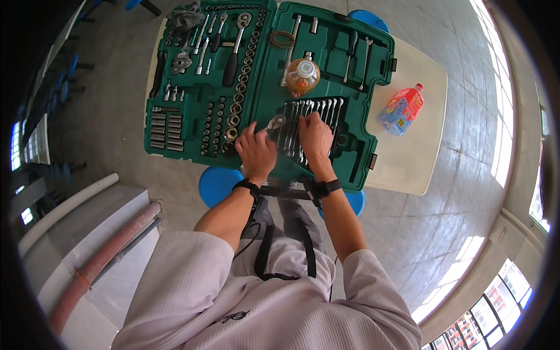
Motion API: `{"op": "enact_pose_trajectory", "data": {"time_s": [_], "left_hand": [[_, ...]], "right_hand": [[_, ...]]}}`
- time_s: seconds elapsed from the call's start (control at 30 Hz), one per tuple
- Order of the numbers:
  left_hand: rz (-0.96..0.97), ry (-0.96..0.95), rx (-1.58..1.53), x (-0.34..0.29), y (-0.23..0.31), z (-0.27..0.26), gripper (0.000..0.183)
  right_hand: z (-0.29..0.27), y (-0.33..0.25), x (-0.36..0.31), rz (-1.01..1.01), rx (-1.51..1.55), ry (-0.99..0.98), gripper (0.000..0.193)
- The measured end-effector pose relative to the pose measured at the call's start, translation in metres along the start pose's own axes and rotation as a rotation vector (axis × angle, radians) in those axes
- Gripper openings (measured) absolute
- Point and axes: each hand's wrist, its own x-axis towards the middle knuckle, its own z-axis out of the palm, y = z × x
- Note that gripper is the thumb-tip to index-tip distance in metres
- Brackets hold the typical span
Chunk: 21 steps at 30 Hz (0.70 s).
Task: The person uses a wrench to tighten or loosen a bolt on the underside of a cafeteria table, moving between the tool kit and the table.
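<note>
A large green tool case (356,116) lies unfolded in front of me. My left hand (256,153) is closed around a small ratchet wrench, whose round metal head (276,122) sticks out past the fingers toward the right. Over the row of combination wrenches (290,125) in the right half of the case, my right hand (315,140) has its fingers curled and pressed together. What these fingers grip, if anything, is hidden. Sockets (235,108) of graded sizes run in a curved line just beyond my left hand. A larger ratchet (238,49) with a black handle rests in the left half.
An amber bottle (303,79) stands in the case beside a beaded bracelet (282,39). A screwdriver (351,52) lies farther right. On the cream table (411,160) is a plastic bottle (402,109) with a red cap. Blue stools (217,185) surround the table.
</note>
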Motion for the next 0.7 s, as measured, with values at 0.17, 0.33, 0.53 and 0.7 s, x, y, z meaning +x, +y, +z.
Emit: {"op": "enact_pose_trajectory", "data": {"time_s": [0.17,0.33,0.53,0.7], "left_hand": [[-0.004,-0.031,-0.004,0.000,0.001,-0.002,0.022],[-0.003,-0.041,-0.014,0.000,-0.001,-0.003,0.022],[-0.004,-0.038,0.011,0.001,-0.002,-0.002,0.026],[-0.015,-0.067,-0.011,-0.004,-0.002,0.001,0.022]], "right_hand": [[0.000,0.012,-0.009,0.052,0.486,0.158,0.021],[0.007,0.020,-0.015,0.179,0.646,-0.017,0.018],[0.002,0.001,-0.015,0.045,0.299,0.053,0.030],[0.005,0.004,-0.010,0.013,0.045,-0.017,0.018]]}}
